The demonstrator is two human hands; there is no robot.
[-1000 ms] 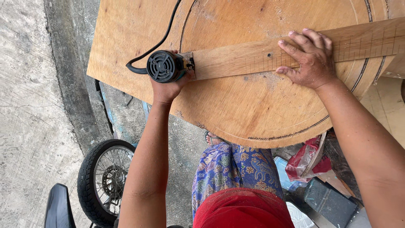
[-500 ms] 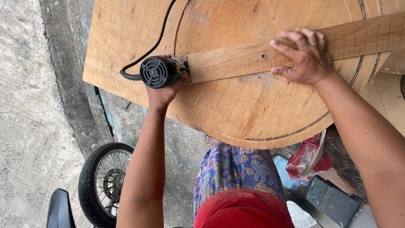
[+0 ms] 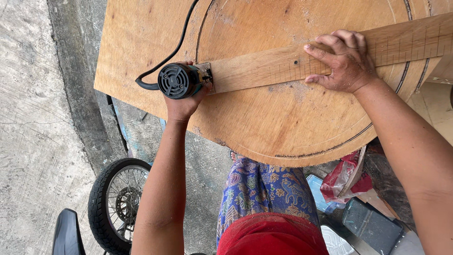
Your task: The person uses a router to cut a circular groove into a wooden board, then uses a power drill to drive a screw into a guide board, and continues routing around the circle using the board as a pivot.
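Both hands engaged: left hand (image 3: 185,105) grips router (image 3: 178,80), right hand (image 3: 343,62) presses wooden arm (image 3: 264,71).

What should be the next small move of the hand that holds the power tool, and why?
Probably the left hand should ease the black power tool a little further along the curved groove in the plywood board. The tool is fixed to the end of the wooden arm, which the right hand presses flat, and the cut circle does not look complete near the tool.

Left hand (image 3: 185,103) grips router (image 3: 180,80) — right hand (image 3: 343,62) presses wooden arm (image 3: 283,66).
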